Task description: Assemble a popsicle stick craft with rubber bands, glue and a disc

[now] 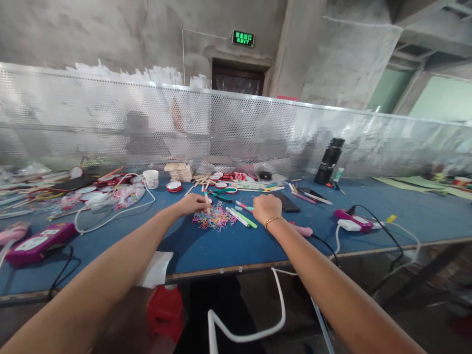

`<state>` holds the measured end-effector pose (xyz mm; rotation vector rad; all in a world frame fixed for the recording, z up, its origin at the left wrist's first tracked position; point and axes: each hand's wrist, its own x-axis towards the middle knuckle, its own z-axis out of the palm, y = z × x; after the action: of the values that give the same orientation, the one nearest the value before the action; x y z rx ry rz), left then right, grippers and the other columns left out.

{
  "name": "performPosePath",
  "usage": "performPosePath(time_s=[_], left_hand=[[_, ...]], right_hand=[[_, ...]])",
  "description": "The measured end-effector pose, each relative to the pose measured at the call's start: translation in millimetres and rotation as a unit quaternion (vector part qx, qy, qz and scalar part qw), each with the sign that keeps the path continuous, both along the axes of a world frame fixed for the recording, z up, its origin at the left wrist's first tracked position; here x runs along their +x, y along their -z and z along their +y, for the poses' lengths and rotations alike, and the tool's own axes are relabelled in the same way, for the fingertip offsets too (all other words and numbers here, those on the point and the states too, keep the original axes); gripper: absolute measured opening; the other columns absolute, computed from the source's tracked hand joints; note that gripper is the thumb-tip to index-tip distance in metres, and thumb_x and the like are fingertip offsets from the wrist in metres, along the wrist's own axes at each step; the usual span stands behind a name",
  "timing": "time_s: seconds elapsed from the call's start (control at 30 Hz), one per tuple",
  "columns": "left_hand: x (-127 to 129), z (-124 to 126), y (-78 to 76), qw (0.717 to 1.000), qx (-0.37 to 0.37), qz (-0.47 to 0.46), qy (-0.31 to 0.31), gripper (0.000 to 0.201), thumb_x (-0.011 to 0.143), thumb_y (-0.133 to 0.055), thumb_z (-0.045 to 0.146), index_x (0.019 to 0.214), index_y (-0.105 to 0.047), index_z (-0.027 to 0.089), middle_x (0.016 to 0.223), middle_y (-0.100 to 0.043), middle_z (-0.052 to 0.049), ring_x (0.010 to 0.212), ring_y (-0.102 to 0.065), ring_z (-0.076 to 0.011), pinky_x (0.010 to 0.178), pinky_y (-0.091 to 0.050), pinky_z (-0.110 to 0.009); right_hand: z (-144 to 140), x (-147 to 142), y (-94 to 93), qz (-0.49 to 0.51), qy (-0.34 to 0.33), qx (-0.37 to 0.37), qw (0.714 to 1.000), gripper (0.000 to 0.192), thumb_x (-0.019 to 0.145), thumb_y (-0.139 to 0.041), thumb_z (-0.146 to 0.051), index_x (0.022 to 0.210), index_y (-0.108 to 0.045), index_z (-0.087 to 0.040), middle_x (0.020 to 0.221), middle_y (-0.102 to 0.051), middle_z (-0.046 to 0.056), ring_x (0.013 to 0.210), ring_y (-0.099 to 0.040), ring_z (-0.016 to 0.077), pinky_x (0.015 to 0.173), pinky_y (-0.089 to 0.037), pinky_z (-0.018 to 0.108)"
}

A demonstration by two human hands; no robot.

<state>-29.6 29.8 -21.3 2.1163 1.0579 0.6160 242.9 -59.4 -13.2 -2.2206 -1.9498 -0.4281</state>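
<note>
My left hand (192,203) pinches a flat wooden craft stick (207,202), held upright above a loose heap of colourful small rubber bands (217,221). My right hand (266,208) is closed around the end of a slim marker (245,206) with pink and light-blue parts, its other end pointing left. Between the hands, a white marker (237,217) and a green marker (246,220) lie side by side on the blue tabletop (206,250). Green-handled pliers (223,194) rest just behind the heap.
A black phone (286,201) and a pink-handled tool (303,230) lie near my right hand. Purple power strips (41,244) with cables flank both sides. A black bottle (329,161), white cup (151,179) and stacked wooden pieces (179,172) stand before a perforated metal screen (236,123).
</note>
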Motion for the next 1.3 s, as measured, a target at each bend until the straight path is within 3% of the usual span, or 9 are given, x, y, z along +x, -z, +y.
performPosePath(time_s=[0.5,0.9,1.1,1.3], left_hand=[[2.5,-3.5,-3.6,1.000,-0.007,-0.006,0.001,0.029,0.067,-0.070,0.042,0.066,-0.070,0.013,0.058,-0.063,-0.001,0.051,-0.048,-0.0089,0.052,-0.038,-0.021],[3.2,-4.5,-4.9,1.000,-0.021,-0.008,0.008,0.027,0.069,-0.069,0.040,0.070,-0.073,0.013,0.060,-0.063,-0.001,0.052,-0.049,-0.0085,0.053,-0.038,-0.020],[3.1,-3.6,-4.3,1.000,-0.020,-0.013,0.003,0.028,0.068,-0.071,0.041,0.071,-0.073,0.013,0.061,-0.064,-0.002,0.053,-0.049,-0.0090,0.053,-0.038,-0.021],[3.4,-4.8,-5.5,0.999,-0.023,-0.012,0.024,0.028,0.070,-0.070,0.041,0.070,-0.073,0.012,0.060,-0.061,-0.001,0.051,-0.046,-0.0084,0.052,-0.035,-0.022]], right_hand=[[12.3,-2.9,20.1,0.026,-0.009,-0.004,1.000,0.025,0.080,-0.058,-0.016,0.096,-0.076,-0.021,0.101,-0.073,0.014,0.099,-0.067,0.0295,0.076,-0.045,0.035],[16.4,-9.8,18.9,0.050,-0.024,0.011,0.998,0.018,0.081,-0.067,-0.028,0.096,-0.077,-0.025,0.102,-0.073,0.011,0.096,-0.067,0.0238,0.077,-0.043,0.030],[23.2,-1.0,17.7,0.110,-0.037,0.069,0.991,0.020,0.088,-0.061,-0.035,0.099,-0.076,-0.028,0.103,-0.074,0.005,0.095,-0.066,0.0177,0.078,-0.043,0.026],[31.1,9.5,10.3,0.067,-0.013,0.014,0.998,0.020,0.085,-0.061,-0.031,0.094,-0.078,-0.026,0.102,-0.074,0.010,0.100,-0.066,0.0231,0.081,-0.044,0.031]])
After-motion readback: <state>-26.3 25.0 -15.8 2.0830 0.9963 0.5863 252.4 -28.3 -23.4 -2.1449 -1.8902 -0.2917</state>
